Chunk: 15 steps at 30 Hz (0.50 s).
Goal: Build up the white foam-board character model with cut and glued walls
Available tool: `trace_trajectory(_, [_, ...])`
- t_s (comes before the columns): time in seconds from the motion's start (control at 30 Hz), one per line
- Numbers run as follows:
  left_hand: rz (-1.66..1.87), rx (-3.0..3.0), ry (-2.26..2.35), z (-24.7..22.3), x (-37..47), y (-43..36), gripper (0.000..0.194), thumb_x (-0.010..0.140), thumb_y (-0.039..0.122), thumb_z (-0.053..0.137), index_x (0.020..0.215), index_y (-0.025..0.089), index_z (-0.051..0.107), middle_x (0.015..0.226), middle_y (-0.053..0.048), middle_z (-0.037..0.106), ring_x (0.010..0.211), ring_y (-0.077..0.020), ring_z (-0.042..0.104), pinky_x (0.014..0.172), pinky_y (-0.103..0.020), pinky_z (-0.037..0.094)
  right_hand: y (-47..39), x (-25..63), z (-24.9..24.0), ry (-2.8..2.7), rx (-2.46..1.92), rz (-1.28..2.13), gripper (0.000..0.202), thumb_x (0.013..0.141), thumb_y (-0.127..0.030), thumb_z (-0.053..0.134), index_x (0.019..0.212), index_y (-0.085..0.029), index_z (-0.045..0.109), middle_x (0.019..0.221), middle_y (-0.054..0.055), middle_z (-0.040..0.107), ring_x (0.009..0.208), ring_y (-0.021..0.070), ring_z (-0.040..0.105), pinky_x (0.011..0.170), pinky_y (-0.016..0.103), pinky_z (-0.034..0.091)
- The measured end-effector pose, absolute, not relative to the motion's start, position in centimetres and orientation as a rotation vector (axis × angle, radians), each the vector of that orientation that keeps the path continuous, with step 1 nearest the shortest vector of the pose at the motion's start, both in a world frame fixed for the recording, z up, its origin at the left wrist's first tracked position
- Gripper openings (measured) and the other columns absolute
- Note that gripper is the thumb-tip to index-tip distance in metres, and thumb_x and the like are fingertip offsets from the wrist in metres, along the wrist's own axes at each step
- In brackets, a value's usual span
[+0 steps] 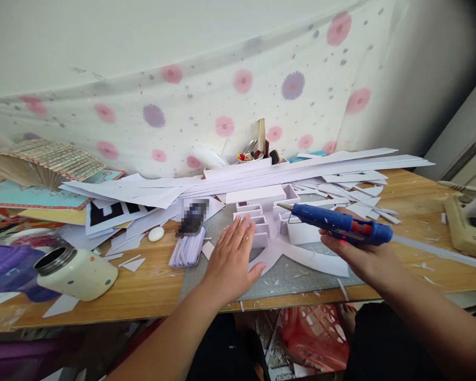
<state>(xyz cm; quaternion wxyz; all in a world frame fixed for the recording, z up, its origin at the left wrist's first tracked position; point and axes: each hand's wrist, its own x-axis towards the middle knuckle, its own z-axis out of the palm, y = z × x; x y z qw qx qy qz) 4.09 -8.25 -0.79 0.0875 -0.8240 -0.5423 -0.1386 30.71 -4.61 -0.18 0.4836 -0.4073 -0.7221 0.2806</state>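
A white paper model (pixel 277 233) with small walled compartments and curved strips at its front lies on a grey cutting mat (pixel 301 280). My left hand (pixel 232 254) rests palm down over the model's left front, fingers stretched out and holding nothing; it hides part of the walls. In my right hand (pixel 347 248) is a blue glue gun (pixel 337 222), its metal nozzle pointing left above the model's right side. A long translucent glue stick (pixel 440 251) sticks out of the gun's back.
Long white strips (pixel 238 180) and paper scraps (pixel 357 193) lie behind the model. To the left are a cream jar (pixel 83 275) on its side, a purple container (pixel 16 264), a lilac power bank (pixel 187 248) and a white egg-shaped object (pixel 156 234). A red basket (pixel 317 338) stands below the table edge.
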Motion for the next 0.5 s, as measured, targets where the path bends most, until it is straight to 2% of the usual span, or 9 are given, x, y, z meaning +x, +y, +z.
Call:
trace_trajectory(0.07, [-0.32, -2.482, -1.699, -1.1, 5.2, -7.5, 0.083, 0.084, 0.057, 0.049, 0.147, 0.014, 0.016, 0.155, -0.016, 0.017, 0.142, -0.0328, 0.015, 0.111, -0.051, 0.027, -4.7, 30.6, 0.1, -1.753, -0.977, 0.689, 0.019, 0.082, -0.034, 0.063, 0.074, -0.023, 0.049, 0.073, 0.001, 0.058, 0.065, 0.0212, 0.057, 0.055, 0.03, 0.044])
trace_trajectory(0.2, [-0.277, -2.48, -1.749, -1.7, 6.1, -6.3, 0.094, 0.079, 0.074, 0.038, 0.146, 0.011, 0.018, 0.153, -0.022, 0.019, 0.141, -0.0364, 0.016, 0.11, -0.055, 0.026, -4.9, 30.3, 0.8, -1.792, -0.928, 0.654, 0.016, 0.083, -0.034, 0.06, 0.075, -0.023, 0.051, 0.068, 0.0, 0.054, 0.059, 0.0189, 0.053, 0.053, 0.029, 0.042])
trace_trajectory(0.37, [-0.276, -2.455, -1.713, -2.0, 5.9, -6.0, 0.094, 0.077, 0.077, 0.036, 0.143, 0.011, 0.027, 0.151, -0.02, 0.027, 0.14, -0.0349, 0.022, 0.112, -0.052, 0.024, -4.9, 30.7, 0.6, -1.788, -0.968, 0.646, 0.018, 0.083, -0.036, 0.06, 0.075, -0.023, 0.05, 0.071, 0.0, 0.056, 0.064, 0.02, 0.055, 0.056, 0.03, 0.043])
trace_trajectory(0.5, [-0.252, -2.436, -1.717, -2.1, 5.9, -6.0, 0.092, 0.078, 0.075, 0.038, 0.142, 0.009, 0.031, 0.151, -0.019, 0.027, 0.139, -0.0346, 0.024, 0.111, -0.052, 0.025, -4.9, 31.1, 0.3, -1.77, -0.967, 0.639, 0.02, 0.083, -0.035, 0.061, 0.073, -0.023, 0.049, 0.075, 0.001, 0.059, 0.067, 0.021, 0.057, 0.058, 0.03, 0.044])
